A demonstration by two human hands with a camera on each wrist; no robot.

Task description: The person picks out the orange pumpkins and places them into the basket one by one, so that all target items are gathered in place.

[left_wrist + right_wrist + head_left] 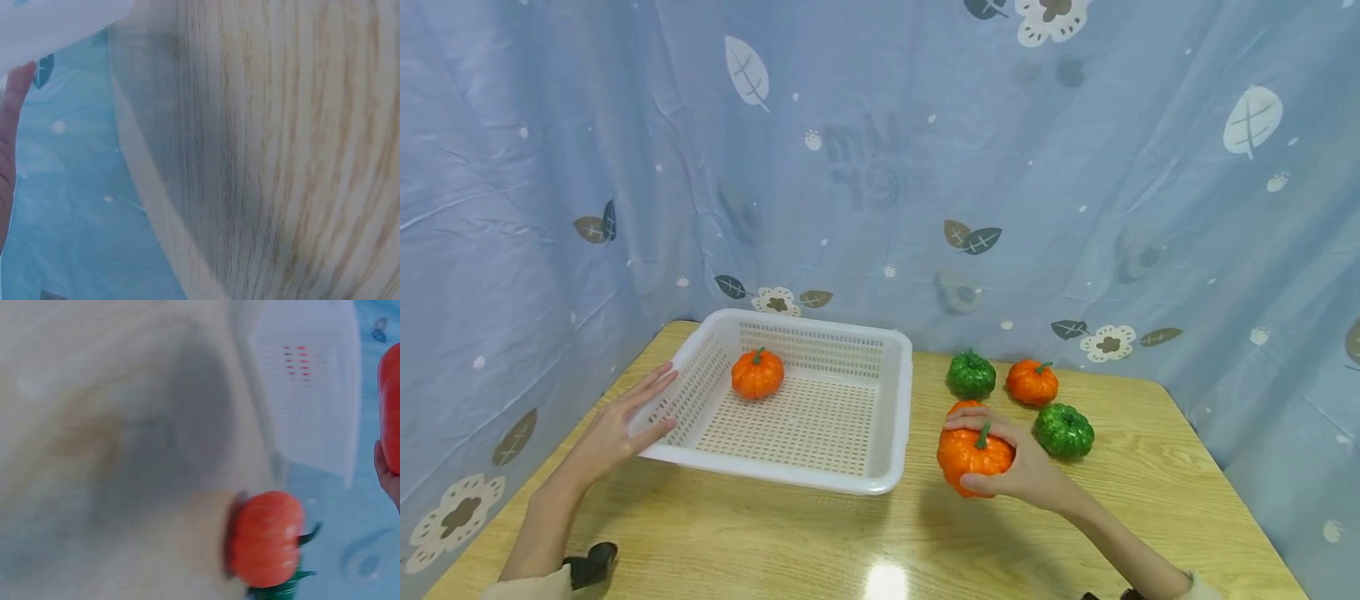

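A ribbed orange toy pumpkin (973,458) with a green stem is gripped by my right hand (1018,467), thumb in front and fingers over its top. In the right wrist view, part of that held pumpkin (390,406) shows at the edge. Behind it, another orange pumpkin (265,540) rests on the table. On the left, my left hand (617,425) lies against the rim of a white plastic basket (775,473), its fingers and thumb spread fairly straight. Inside the basket sits one orange pumpkin (757,374), towards the back left.
To the right of the basket, a green pumpkin (972,375), an orange pumpkin (1032,382) and a second green pumpkin (1063,432) stand on the wooden table (737,533). A blue patterned curtain (880,167) hangs behind and along both sides.
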